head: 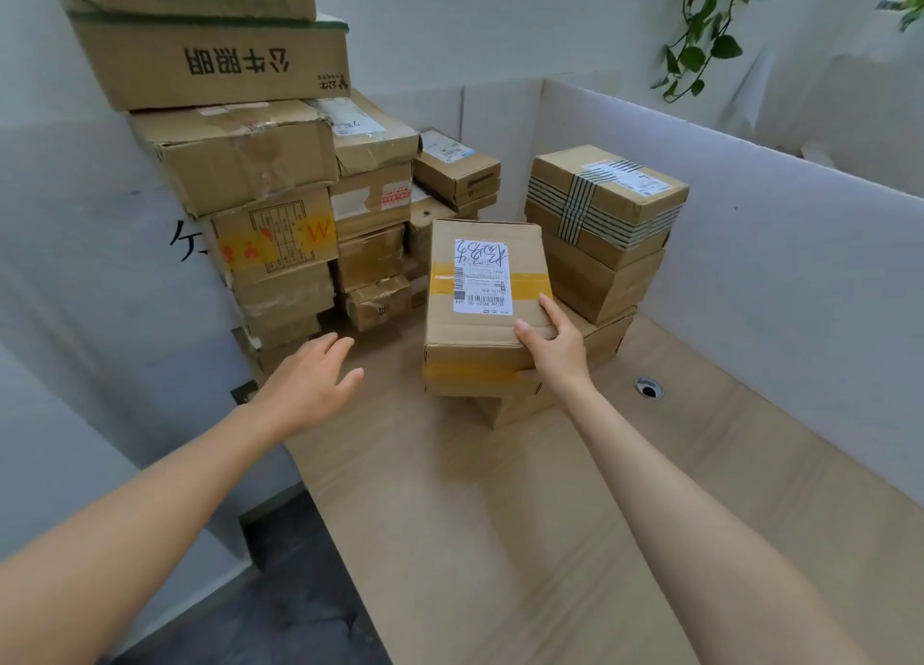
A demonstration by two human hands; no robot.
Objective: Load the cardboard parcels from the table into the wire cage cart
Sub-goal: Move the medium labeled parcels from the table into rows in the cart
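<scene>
The parcel in hand [480,309], a brown box with a band of yellow tape and a white shipping label on top, is near the middle of the table, over a lower box [520,407] that pokes out beneath its near right corner. I cannot tell whether it rests on that box or is already slightly lifted. The right hand [555,349] grips the parcel's near right corner: the thumb and one finger lie on the top face, and another fingertip curls onto the front face below. The left hand [310,379] is over the table to the left of the parcel and apart from it, with its fingers [345,344] straight and close together, the thumb set off, holding nothing. This looks like the pick-up step for this one parcel. One hand on one corner is a weak hold for a box this broad, so the next move probably calls for the left hand to close on the near left side before lifting. The cart is not in view, so a turn away from the table would have to follow. Just right of the parcel is a short stack topped by a striped-tape box [605,199], and a tall leaning stack [250,164] stands against the left wall. Many parcels remain on the wooden table [500,514], which white panels [775,244] enclose.
</scene>
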